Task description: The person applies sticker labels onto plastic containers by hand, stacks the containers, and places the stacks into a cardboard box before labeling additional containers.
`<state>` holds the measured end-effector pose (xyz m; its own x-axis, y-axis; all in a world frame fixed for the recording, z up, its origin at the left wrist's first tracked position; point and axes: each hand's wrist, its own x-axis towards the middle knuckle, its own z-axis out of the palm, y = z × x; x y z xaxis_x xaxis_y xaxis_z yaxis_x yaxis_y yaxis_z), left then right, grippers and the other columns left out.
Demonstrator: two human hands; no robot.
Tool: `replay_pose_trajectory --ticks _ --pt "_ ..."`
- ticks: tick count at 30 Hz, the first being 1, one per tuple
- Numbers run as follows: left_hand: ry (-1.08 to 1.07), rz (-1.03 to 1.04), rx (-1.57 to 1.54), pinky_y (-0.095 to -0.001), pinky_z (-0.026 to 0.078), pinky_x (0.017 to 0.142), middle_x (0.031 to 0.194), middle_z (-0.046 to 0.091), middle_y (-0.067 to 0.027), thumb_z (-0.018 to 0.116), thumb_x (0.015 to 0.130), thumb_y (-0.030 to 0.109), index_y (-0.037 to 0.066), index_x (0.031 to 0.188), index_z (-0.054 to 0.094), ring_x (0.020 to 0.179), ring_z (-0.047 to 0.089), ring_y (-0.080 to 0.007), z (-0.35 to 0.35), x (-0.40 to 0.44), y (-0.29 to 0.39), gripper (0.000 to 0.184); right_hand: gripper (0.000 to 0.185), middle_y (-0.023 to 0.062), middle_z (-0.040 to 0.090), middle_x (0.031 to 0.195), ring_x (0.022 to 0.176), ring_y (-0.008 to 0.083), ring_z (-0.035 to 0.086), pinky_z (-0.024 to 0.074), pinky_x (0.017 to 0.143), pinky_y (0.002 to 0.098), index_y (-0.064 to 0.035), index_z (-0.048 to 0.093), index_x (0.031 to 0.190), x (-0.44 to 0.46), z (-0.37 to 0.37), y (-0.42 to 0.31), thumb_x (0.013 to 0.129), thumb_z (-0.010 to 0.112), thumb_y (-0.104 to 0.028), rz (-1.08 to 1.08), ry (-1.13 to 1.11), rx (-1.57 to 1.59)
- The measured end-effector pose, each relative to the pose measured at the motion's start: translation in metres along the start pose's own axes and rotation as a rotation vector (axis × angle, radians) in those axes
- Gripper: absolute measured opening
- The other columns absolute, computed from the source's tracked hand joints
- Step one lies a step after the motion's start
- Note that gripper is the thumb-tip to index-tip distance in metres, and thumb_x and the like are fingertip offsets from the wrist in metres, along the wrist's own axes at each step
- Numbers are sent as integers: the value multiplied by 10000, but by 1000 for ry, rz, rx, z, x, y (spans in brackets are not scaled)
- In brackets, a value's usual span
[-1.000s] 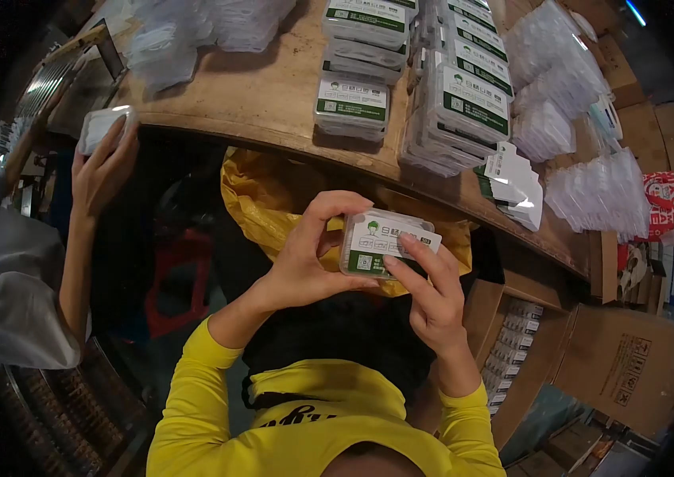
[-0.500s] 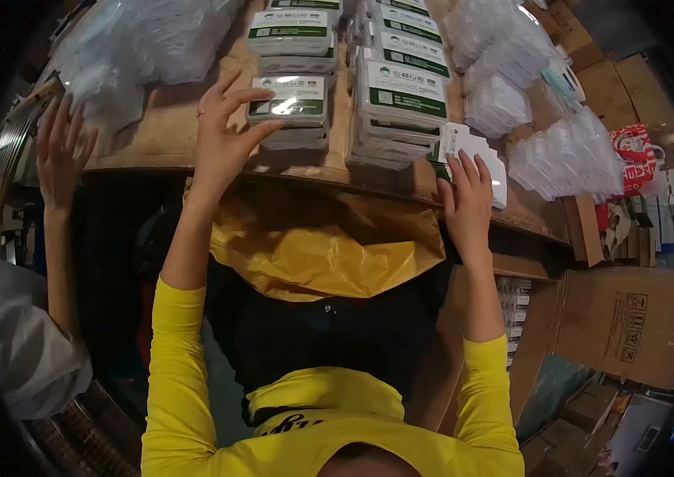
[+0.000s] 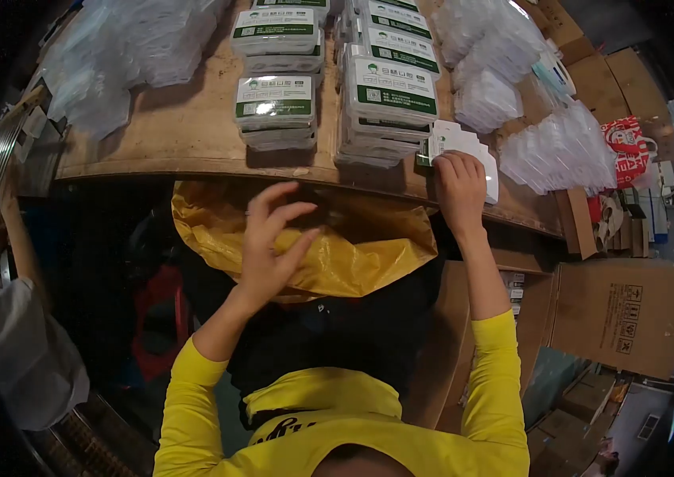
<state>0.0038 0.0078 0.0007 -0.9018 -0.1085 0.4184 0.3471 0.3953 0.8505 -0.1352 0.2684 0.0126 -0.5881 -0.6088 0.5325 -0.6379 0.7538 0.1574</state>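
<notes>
My left hand hangs over the yellow sheet on my lap, its fingers spread and nothing in them. At the table's front edge my right hand presses its bent fingers together on a fanned pile of white printed cards; a green part of a card shows at its left. The fingertips partly cover the cards. Just left of that pile stands a stack of clear plastic boxes with green and white labels. A second stack of such boxes is further left.
Bagged clear plastic pieces lie at the table's left. More clear plastic trays lie on the right, beside a red printed bag. A large cardboard box stands low right. A grey sleeve of another person shows at left.
My left hand has moved down from the left box stack to over the yellow sheet. My right fingers have drawn together on the cards. The other person's hand has left the table's left side.
</notes>
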Motion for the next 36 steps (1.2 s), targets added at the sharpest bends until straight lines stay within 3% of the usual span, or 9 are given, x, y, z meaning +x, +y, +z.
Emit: replay_pose_trajectory --ticks 1,2,6,9,21,28,30,33,36 --pt "-46 -60 -179 -312 396 823 1074 495 -125 665 660 40 38 900 599 984 484 -268 8 -4 -2 249 183 55 577 873 891 217 538 399 790 340 -46 563 839 -1 -7 -5 656 555 -42 24 42 0" --pt "-102 -127 -302 -265 420 753 1011 521 -102 638 711 39 14 882 603 878 528 -193 15 -9 -1 177 182 52 578 863 882 216 541 401 786 340 -49 567 830 -4 -20 -14 649 562 -38 47 82 0" --pt "-295 -547 -887 -211 420 686 882 559 -34 559 816 58 -7 902 602 793 516 -85 38 -13 12 116 176 27 589 837 844 198 554 418 760 338 -56 603 815 -24 -54 -55 642 590 -29 23 198 27" --pt "-358 -762 -1141 -212 430 680 820 573 -25 555 829 90 -11 906 591 744 528 -91 47 -14 25 132 166 27 599 851 828 184 561 424 754 337 -60 623 821 -32 -65 -86 658 590 -57 -44 156 120" --pt "-239 -813 -1155 -249 462 729 855 585 -49 557 825 79 -8 920 567 763 558 -119 39 -31 17 130 145 31 610 849 818 183 567 428 756 330 -50 628 819 -30 -54 -111 682 586 -74 -63 177 258" --pt "-149 -700 -1040 -239 453 731 852 581 -46 560 817 56 -8 915 569 770 553 -113 39 -31 23 118 154 50 610 854 812 201 570 433 729 330 -42 623 816 -32 -53 -114 662 611 -39 -5 140 384" --pt "-107 -607 -924 -236 444 720 823 576 -40 558 811 33 -14 903 572 760 546 -112 37 -30 27 104 161 68 611 857 789 215 577 439 700 321 -30 619 817 -27 -56 -119 657 630 -25 95 105 580" --pt "-107 -239 -469 -246 432 665 789 560 -56 563 785 2 -18 868 578 724 536 -137 31 -24 28 86 166 94 613 838 742 234 586 446 653 305 -15 612 820 -24 -58 -129 657 644 -4 207 72 819" --pt "-90 -61 -256 -261 416 616 772 532 -83 576 750 -16 -16 836 577 694 526 -173 28 -19 34 86 160 113 614 801 690 245 591 452 604 292 -5 607 820 -23 -57 -129 665 640 16 214 84 877"
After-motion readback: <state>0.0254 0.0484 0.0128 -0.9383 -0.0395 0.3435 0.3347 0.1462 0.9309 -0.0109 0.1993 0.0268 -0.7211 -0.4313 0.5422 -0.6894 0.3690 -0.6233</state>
